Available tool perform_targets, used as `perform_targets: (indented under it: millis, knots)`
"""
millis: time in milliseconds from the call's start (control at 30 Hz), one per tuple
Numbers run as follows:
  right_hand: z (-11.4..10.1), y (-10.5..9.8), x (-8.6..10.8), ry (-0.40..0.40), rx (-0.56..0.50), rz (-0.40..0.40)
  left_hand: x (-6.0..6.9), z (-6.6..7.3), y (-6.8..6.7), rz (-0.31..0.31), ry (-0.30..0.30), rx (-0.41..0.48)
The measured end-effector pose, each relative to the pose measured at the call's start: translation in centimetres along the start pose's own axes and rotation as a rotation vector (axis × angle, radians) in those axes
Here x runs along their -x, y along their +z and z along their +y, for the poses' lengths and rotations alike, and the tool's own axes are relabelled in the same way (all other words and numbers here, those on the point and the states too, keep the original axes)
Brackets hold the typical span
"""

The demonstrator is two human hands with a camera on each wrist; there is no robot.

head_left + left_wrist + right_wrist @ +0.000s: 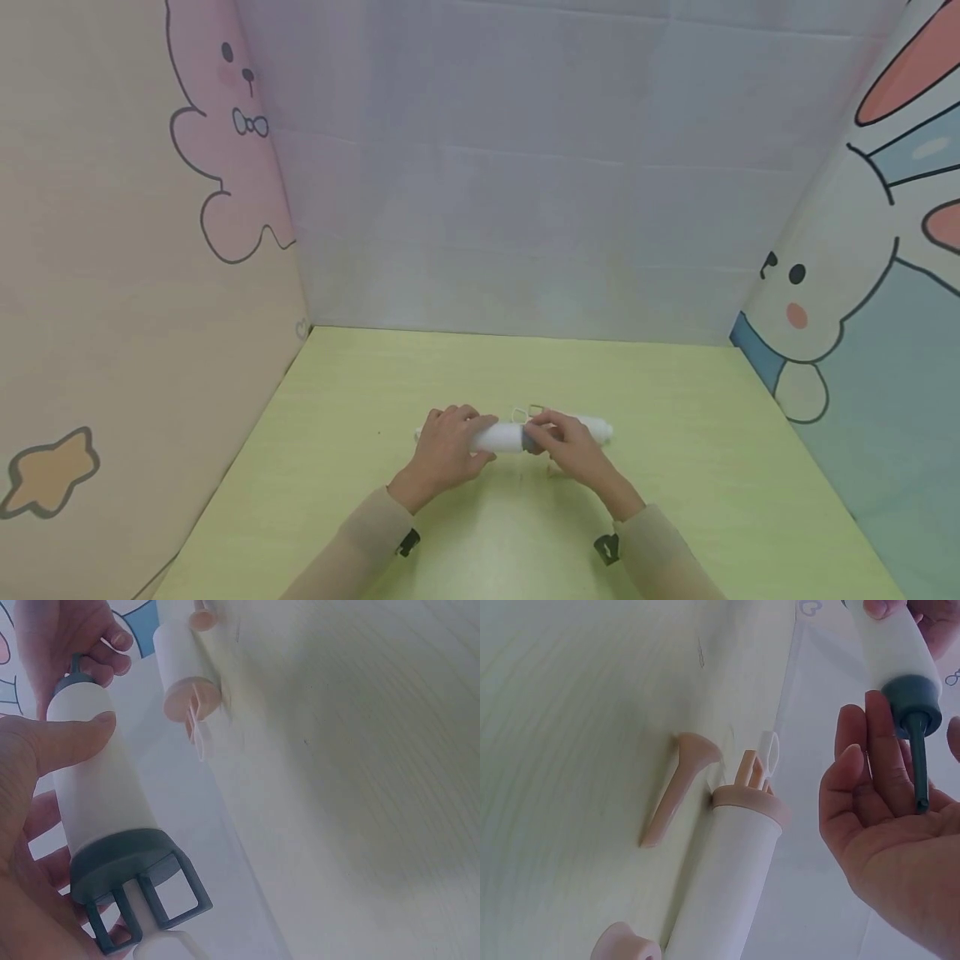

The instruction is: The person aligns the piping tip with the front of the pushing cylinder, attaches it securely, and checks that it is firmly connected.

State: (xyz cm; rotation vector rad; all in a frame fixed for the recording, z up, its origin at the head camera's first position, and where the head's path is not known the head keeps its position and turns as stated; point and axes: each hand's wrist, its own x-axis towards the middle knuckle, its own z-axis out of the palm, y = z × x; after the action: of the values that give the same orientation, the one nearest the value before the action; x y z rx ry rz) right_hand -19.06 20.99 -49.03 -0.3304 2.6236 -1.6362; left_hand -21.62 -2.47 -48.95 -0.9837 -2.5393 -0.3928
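My left hand (447, 448) grips the white barrel of an icing syringe (501, 437), held sideways above the table. In the left wrist view, its dark teal rear cap (124, 866) has two square finger loops, and a pale plunger handle (171, 946) sticks out. My right hand (573, 450) is at the other end, its fingers about the dark teal nozzle cap (913, 703). The right wrist view shows the thin nozzle (917, 765) above the palm, with fingertips touching the cap. Part of the left fingers is hidden behind the barrel.
A second white syringe (727, 881) with a pink cap lies on the table (360, 375) behind my right hand. Beside it are a pink flared nozzle (676, 787) and another pink piece (626, 945). Fabric walls with cartoon prints enclose the sides and back.
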Motion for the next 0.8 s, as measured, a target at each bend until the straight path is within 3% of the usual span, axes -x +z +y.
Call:
perform_targets:
  millis: [367, 800]
  knots:
    - [0.08, -0.21, 0.23, -0.038, 0.002, -0.083, 0.21, -0.10, -0.12, 0.000, -0.003, 0.010]
    - [0.06, -0.39, 0.33, -0.105, -0.061, -0.082, 0.20, -0.28, -0.26, -0.003, -0.010, 0.005]
